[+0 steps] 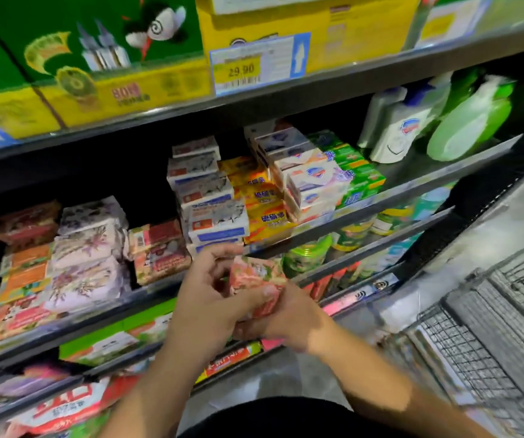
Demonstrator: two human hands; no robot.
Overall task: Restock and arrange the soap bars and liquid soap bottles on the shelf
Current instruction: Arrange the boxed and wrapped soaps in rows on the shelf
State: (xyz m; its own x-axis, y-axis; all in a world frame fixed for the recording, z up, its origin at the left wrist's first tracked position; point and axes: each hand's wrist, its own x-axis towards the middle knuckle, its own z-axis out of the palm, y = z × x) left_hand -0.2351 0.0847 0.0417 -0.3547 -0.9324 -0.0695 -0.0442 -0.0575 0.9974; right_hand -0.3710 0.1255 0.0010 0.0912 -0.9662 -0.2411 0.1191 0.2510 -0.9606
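A pink soap pack [256,275] is held in front of the shelf [428,181], just below its front edge, and is clamped between both hands. The left hand [205,298] is curled round the pack's near side, with the thumb laid across its face; the right hand [289,317] grips it from underneath (its fingers are mostly hidden). On the shelf behind, lilac floral packs [87,248] are stacked at the left, white-and-blue soap boxes [213,197] are piled in the middle, and yellow soap packs [264,197] are set just beside them. Further right, white soap boxes [311,181] and green boxes [355,175] are stacked, and a white bottle [396,131] and a green bottle [472,121] are seen leaning at the far end. A wire cart [491,343] is seen at the lower right.
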